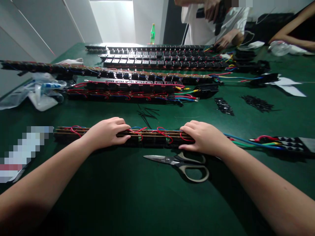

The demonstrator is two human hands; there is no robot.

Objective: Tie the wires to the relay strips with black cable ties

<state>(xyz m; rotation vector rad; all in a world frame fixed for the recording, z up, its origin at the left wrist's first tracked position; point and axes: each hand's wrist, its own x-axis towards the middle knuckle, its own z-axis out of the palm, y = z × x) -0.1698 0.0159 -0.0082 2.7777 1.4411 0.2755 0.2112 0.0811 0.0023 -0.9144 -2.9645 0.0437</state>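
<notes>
Across the green table in front of me lies a long black wired strip [155, 137] with brass-coloured rails and loops of red and blue wire. My left hand [110, 131] is closed over it left of the middle, thumb on the near side. Farther right, my right hand [200, 136] grips the same strip in a similar way. Thick blue, green and red cables [241, 143] run from its right end to a black connector block [290, 144]. Just on the near side of the strip rest scissors [177, 162], blades pointing left, touched by neither hand.
Several similar wired strips [157, 62] lie in rows farther back. Loose black cable ties [149, 113] and two dark piles of small parts [259, 103] sit between. Plastic bags [41, 91] are at left. Across the table, a person's hand [225, 41] works near a strip.
</notes>
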